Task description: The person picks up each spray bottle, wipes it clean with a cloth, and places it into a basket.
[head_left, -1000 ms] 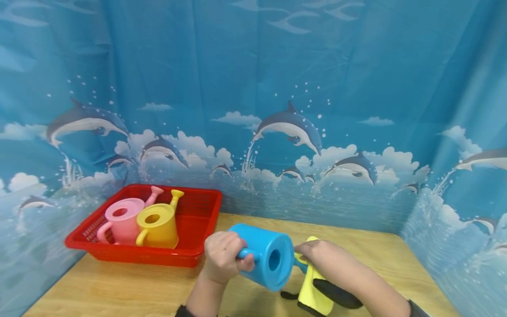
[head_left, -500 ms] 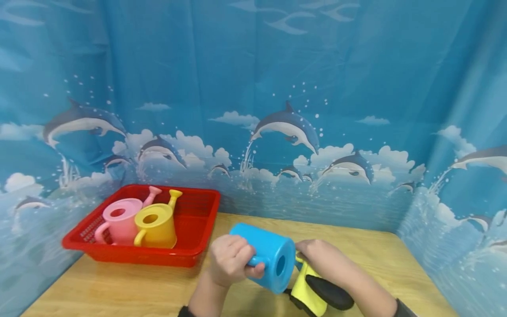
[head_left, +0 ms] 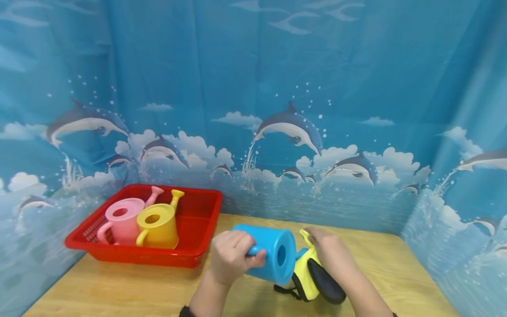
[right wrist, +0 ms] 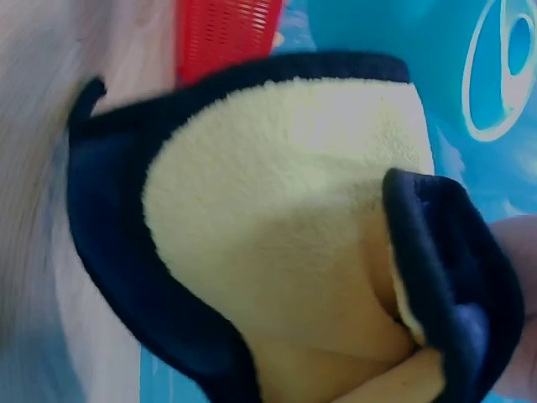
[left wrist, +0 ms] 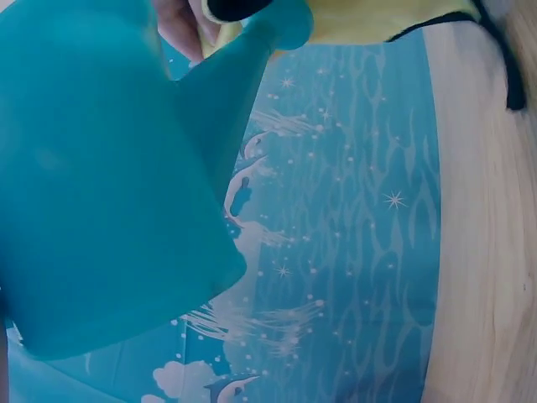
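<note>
In the head view my left hand [head_left: 233, 255] grips the handle of a blue toy watering can [head_left: 269, 240]. The can is held tipped on its side above the table, its round opening facing right and toward me. Its spout [left wrist: 226, 109] reaches a yellow fleecy cloth [head_left: 304, 278] with black edging, a black patch and a strap. My right hand [head_left: 328, 248] holds this cloth by its upper part beside the spout. Up close in the right wrist view, the fleecy side of the cloth [right wrist: 268, 210] fills the middle, and most of that hand is hidden behind it.
On the left of the wooden table [head_left: 158, 290] stands a red plastic basket [head_left: 150, 256]. A pink watering can [head_left: 126, 224] and a yellow watering can [head_left: 160, 226] sit inside it. A blue dolphin-print curtain [head_left: 253, 110] hangs behind and at both sides.
My right hand has shifted the cloth slightly and turned it, so it sits higher around the spout. The watering can has moved slightly to the right in my left hand.
</note>
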A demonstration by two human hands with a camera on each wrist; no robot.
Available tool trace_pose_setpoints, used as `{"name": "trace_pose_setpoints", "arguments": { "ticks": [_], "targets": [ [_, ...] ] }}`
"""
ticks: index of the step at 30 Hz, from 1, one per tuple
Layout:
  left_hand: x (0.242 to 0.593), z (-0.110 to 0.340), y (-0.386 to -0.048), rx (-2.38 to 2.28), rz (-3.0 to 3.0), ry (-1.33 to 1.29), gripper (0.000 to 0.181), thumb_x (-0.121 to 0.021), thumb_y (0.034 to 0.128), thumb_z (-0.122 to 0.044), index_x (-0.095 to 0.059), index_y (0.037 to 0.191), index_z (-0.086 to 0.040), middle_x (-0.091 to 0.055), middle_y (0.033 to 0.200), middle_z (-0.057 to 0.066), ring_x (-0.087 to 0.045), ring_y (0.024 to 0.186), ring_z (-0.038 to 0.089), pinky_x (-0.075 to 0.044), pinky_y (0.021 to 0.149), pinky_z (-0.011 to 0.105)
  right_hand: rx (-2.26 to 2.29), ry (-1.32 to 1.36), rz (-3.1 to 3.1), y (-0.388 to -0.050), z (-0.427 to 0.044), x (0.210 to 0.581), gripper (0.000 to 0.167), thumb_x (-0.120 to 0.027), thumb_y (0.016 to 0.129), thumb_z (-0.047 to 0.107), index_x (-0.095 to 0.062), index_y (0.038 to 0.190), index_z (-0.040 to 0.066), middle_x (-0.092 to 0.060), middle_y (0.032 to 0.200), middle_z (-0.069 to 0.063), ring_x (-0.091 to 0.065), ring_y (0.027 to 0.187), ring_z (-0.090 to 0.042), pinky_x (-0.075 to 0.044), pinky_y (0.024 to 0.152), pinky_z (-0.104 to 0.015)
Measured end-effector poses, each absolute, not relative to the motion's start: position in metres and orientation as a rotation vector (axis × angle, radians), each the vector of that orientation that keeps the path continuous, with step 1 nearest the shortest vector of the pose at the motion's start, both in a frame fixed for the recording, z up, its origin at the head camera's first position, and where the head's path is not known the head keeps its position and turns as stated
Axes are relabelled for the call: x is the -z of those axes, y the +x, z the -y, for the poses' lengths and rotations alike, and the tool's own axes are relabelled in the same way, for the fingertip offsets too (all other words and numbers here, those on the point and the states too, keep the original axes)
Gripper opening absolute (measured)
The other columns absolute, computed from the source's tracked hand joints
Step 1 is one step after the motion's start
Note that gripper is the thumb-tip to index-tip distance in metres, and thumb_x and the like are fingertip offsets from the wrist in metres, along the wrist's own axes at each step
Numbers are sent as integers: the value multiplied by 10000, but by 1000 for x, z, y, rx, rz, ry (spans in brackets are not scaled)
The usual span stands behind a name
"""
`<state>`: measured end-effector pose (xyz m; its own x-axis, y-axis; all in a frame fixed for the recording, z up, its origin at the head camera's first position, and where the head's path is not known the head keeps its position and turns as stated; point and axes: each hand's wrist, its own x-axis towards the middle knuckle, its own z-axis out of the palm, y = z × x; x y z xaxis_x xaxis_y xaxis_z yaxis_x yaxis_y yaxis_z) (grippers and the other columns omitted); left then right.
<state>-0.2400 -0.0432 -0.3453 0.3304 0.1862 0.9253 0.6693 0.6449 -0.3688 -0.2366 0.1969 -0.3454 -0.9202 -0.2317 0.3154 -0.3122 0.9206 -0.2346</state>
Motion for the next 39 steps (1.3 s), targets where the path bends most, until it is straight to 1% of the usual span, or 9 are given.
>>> {"name": "trace_pose_setpoints", "arguments": {
  "ticks": [5, 9, 15, 17, 21, 25, 29, 35, 39],
  "targets": [
    [353, 45, -245, 418, 1292, -796, 452, -466, 986, -355, -450, 592, -134, -396, 470, -61, -350, 360, 56, -243, 370, 136, -492, 272, 2648, -231, -211, 349, 305, -542, 973, 75, -595, 1272, 51, -655, 1172, -220, -655, 982, -398, -535, 799, -512],
    [357, 48, -246, 473, 1358, -717, 457, -471, 991, -370, -474, 605, -124, -425, 476, -42, -358, 358, 76, -255, 373, 128, -488, 285, 2491, -229, -221, 357, 288, -560, 956, 45, -605, 1240, 35, -669, 1119, -234, -662, 956, -406, -539, 782, -520],
    [355, 53, -248, 553, 1435, -597, 478, -457, 1004, -381, -462, 603, -120, -371, 463, -32, -295, 358, 80, -190, 376, 125, -492, 320, 2313, -230, -231, 364, 278, -614, 902, -16, -636, 1178, 10, -679, 1076, -243, -666, 941, -422, -540, 761, -533],
    [354, 55, -249, 582, 1464, -542, 484, -448, 1009, -380, -478, 609, -109, -377, 464, -26, -302, 359, 81, -207, 372, 138, -476, 342, 2254, -232, -235, 364, 278, -636, 877, -33, -648, 1152, 5, -687, 1052, -241, -675, 909, -420, -544, 733, -527],
    [352, 59, -248, 683, 1543, -415, 502, -431, 1017, -390, -527, 632, -82, -444, 485, 2, -360, 376, 89, -323, 380, 180, -439, 363, 2219, -233, -244, 364, 290, -655, 849, -51, -651, 1135, -3, -693, 1012, -244, -680, 858, -419, -547, 693, -519],
    [352, 62, -243, 916, 1669, -261, 431, -510, 993, -304, -513, 620, -87, -454, 491, 4, -379, 418, 47, -421, 452, 194, -425, 323, 2270, -233, -254, 363, 286, -640, 875, -29, -642, 1160, -7, -685, 1028, -254, -676, 838, -421, -548, 685, -517],
    [349, 64, -240, 1143, 1778, -84, 379, -573, 955, -207, -492, 606, -86, -462, 500, 5, -387, 469, 20, -436, 530, 197, -430, 269, 2305, -234, -262, 360, 292, -625, 894, -17, -631, 1185, -2, -673, 1052, -269, -668, 821, -435, -540, 679, -531],
    [344, 73, -244, 1272, 1764, 79, 435, -550, 980, -254, -492, 600, -51, -448, 507, 27, -398, 507, 64, -376, 562, 204, -499, 181, 2398, -230, -273, 353, 314, -570, 948, 27, -590, 1262, 25, -632, 1154, -291, -625, 972, -486, -510, 773, -581],
    [341, 85, -244, 1307, 1722, 176, 441, -543, 986, -288, -528, 631, -26, -509, 545, 19, -437, 544, 52, -389, 593, 185, -499, 174, 2356, -231, -281, 355, 316, -582, 936, 9, -598, 1251, 25, -632, 1140, -302, -634, 925, -484, -516, 723, -568]
  ]
}}
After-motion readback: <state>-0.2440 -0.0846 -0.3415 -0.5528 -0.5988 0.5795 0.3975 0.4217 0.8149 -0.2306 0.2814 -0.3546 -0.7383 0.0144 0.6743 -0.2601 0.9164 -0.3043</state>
